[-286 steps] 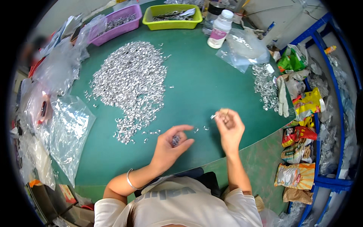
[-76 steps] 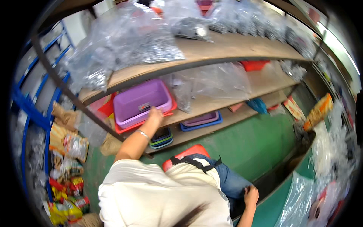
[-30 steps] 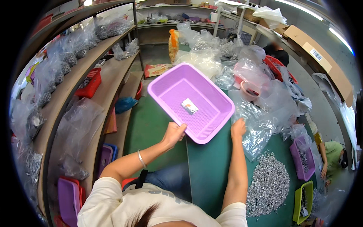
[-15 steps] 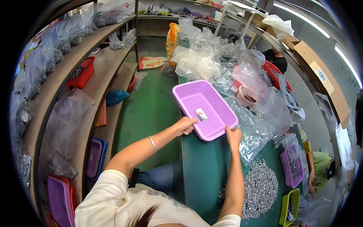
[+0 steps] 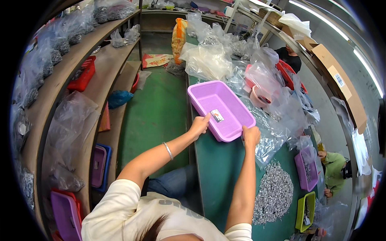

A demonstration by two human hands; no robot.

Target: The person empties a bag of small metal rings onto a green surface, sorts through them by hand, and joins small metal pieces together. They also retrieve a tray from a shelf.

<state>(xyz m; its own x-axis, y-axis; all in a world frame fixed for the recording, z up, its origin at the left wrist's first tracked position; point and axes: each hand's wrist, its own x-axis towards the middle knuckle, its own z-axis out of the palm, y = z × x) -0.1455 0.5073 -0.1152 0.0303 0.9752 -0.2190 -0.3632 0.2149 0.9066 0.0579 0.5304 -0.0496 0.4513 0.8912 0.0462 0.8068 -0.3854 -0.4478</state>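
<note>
The purple tray point(image 5: 225, 105) sits on the green table point(image 5: 219, 168) at its near-left edge, a small label inside. The left hand point(image 5: 200, 125) grips the tray's near corner, fingers closed over the rim; the right hand point(image 5: 251, 135) clasps the adjacent rim. Clear plastic bags point(image 5: 277, 120) lie just beside; a pile of metal parts point(image 5: 274, 197) lies nearer.

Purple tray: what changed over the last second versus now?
The purple tray came down from mid-air, where it was held up and tilted, to the near end of the green table and now looks level. Unchanged: left hand and right hand keep their grip on its near rim, and the small card still lies inside.
</note>
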